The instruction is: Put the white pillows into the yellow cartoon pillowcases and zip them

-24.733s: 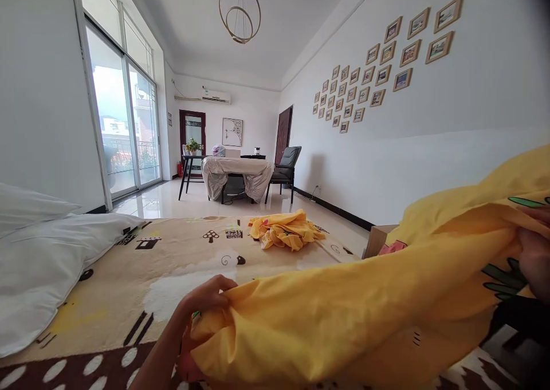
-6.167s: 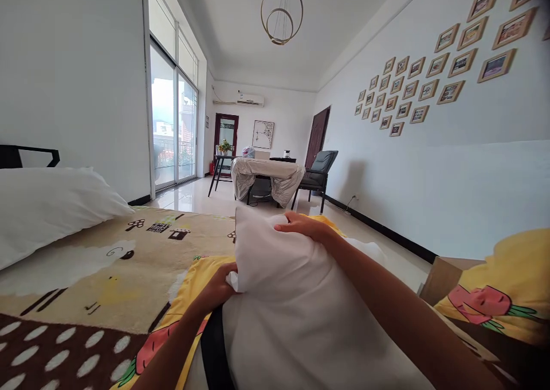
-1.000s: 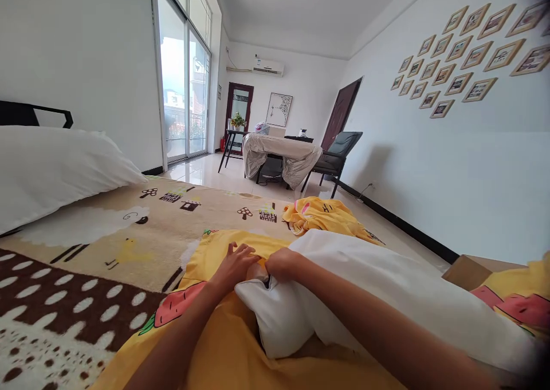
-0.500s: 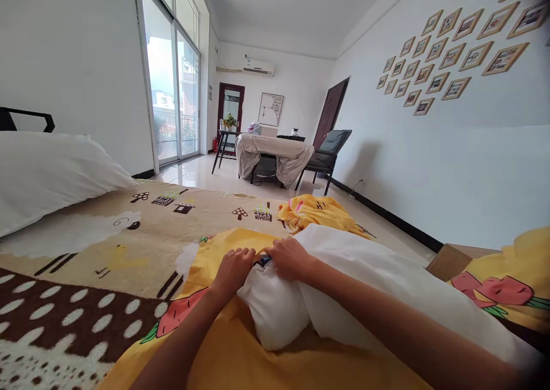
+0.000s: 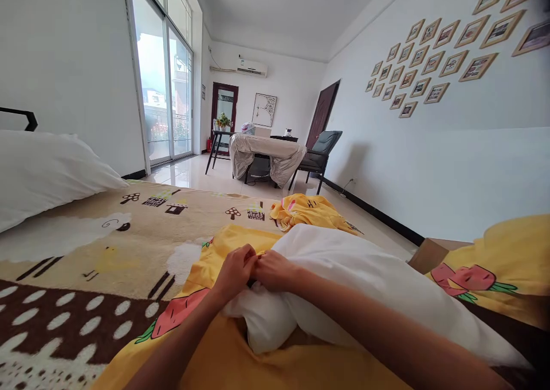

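My left hand (image 5: 235,268) and my right hand (image 5: 274,270) meet with fingers closed at the edge of a yellow bed cover (image 5: 253,238) with carrot prints. Their fingertips pinch the cover's edge, though the exact spot is mostly hidden behind the fingers. Just below them bunches the corner of a white padded quilt (image 5: 344,258), which stretches to the right under my right forearm. More of the yellow cover lies beneath the quilt and my forearms. A small dark bit shows under my fingers, too small to name.
A patterned beige and brown blanket (image 5: 141,252) covers the bed. A white pillow (image 5: 51,175) lies at the left. Crumpled yellow cloth (image 5: 315,211) sits at the far edge; another yellow piece (image 5: 515,252) and a cardboard box (image 5: 433,253) are at the right.
My hands have come closer together, hiding the yellow strip that showed between them. The white corner sits a little lower and flatter. The view has turned slightly right.
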Demonstrator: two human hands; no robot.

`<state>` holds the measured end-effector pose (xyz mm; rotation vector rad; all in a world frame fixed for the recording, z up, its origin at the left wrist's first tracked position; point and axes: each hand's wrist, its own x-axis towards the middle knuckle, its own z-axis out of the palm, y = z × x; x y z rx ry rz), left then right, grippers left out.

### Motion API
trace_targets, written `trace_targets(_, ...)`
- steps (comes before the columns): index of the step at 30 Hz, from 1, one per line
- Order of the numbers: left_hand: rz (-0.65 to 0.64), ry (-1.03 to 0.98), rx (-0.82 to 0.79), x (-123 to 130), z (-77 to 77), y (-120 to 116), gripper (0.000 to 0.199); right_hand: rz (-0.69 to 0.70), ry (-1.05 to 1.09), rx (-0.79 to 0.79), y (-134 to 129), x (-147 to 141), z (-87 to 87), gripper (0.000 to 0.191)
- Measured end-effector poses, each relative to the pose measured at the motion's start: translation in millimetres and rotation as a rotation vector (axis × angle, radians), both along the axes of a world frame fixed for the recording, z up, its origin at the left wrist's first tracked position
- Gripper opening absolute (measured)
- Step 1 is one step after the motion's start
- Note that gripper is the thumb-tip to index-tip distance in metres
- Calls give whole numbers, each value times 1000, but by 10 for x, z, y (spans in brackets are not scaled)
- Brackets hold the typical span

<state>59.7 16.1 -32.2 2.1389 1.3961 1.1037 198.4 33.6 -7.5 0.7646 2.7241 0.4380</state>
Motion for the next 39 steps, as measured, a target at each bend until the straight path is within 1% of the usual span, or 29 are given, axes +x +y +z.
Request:
trace_targets(2,14,92,20,35,74,-88,16,-74,23,7,151,-57,-14,20)
trace_targets(5,69,413,94,55,252,-326,22,-131,64,69,276,-86,-27,25)
trace_targets(6,55,527,91,57,316,-436,23,-143,68,80,295,-81,-23,24)
trace_targets(7,7,630,66,62,369,-552,24,-152,68,87,306,-69,-13,23)
trace_targets(8,-89,715,23,72,407,-666,24,-158,67,91,311,-53,3,23)
trace_targets(9,-220,781,-23,93,421,-770,25,-160,65,93,311,-36,23,22)
trace_targets(11,-456,861,-86,168,371,-910,28,-162,66,98,305,-3,67,23)
trace_targets(12,-523,880,-102,222,309,-941,28,-164,67,101,301,9,88,23)
trace_targets(14,-554,902,-125,339,144,-928,27,-180,71,115,299,24,123,23)
trace_targets(16,-540,906,-146,430,-23,-858,27,-205,80,146,310,34,155,24)
trace_targets(18,-526,897,-167,464,-138,-777,29,-234,97,188,337,48,192,25)
trace_targets(20,-508,888,-175,439,-190,-712,34,-274,127,240,378,76,243,28)
trace_targets(22,-464,888,-198,373,-189,-663,41,-331,165,294,428,112,305,31)
trace_targets(25,-389,878,-256,242,-117,-596,53,-429,228,368,504,160,403,34)
trace_targets(27,-353,852,-234,150,-28,-554,56,-485,275,413,541,174,451,35)
trace_targets(30,-302,790,-83,6,151,-500,55,-545,344,465,543,159,460,37)
trace_targets(33,-278,710,64,-141,322,-447,57,-551,381,465,440,117,367,31)
trace_targets(35,-292,648,114,-229,402,-403,54,-497,389,422,312,89,268,25)
trace_targets(36,-300,614,132,-264,431,-381,50,-443,405,397,237,79,217,24)
trace_targets(37,-300,575,147,-293,454,-362,46,-365,426,366,160,71,170,23)
trace_targets(39,-293,487,181,-326,493,-346,36,-153,452,253,16,62,92,23)
